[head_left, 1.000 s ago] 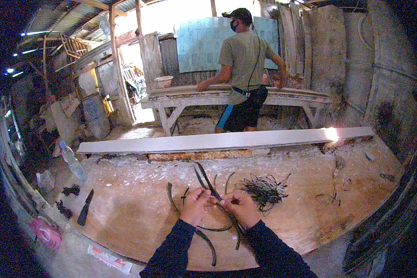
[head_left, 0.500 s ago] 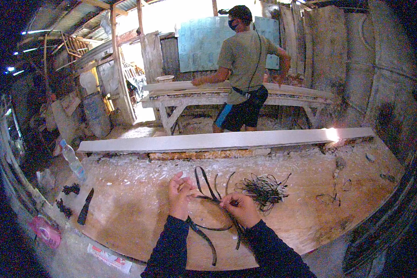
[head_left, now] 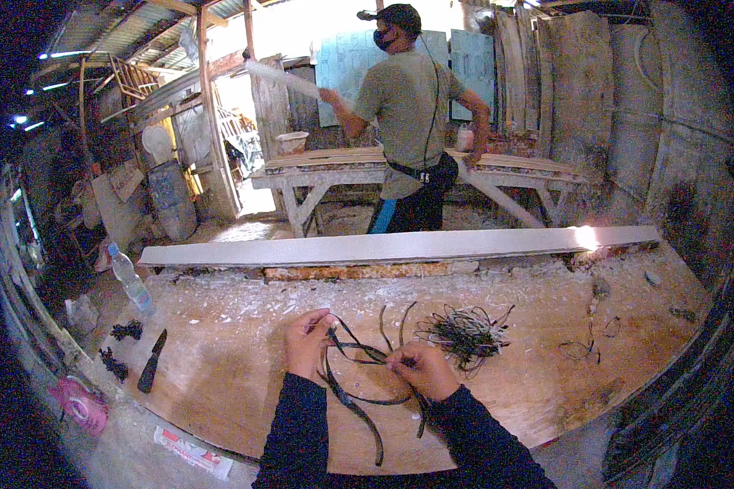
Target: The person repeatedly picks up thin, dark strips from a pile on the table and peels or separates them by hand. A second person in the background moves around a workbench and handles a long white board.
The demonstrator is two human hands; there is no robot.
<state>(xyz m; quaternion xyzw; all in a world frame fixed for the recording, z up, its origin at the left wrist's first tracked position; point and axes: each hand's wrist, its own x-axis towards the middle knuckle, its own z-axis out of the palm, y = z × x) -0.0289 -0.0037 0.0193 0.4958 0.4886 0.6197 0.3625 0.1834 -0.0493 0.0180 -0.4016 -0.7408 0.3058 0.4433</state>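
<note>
Several flat black strips (head_left: pixel 352 398), like rubber or leather bands, cross and loop over the wooden tabletop between my hands. My right hand (head_left: pixel 422 368) pinches them where they cross. With thumb and fingertips, my left hand (head_left: pixel 308 336) grips one strip's bent loop and holds it off to the left. Two loose ends stand up beyond my right hand, while longer tails curve toward me. Just right of my right hand lies a tangled heap of thin black cords (head_left: pixel 466 336).
A knife (head_left: pixel 152 363) and dark knotted bundles (head_left: pixel 126 330) lie left, near a clear plastic bottle (head_left: pixel 129 277). A long white board (head_left: pixel 383 246) spans the table's far edge. Behind it, a person (head_left: pixel 408 106) holds a long pale strip by a bench (head_left: pixel 334 168).
My left hand has closed on a strip and drawn its loop left and down. My right hand keeps its pinch. The person behind has lifted a long pale strip from the bench.
</note>
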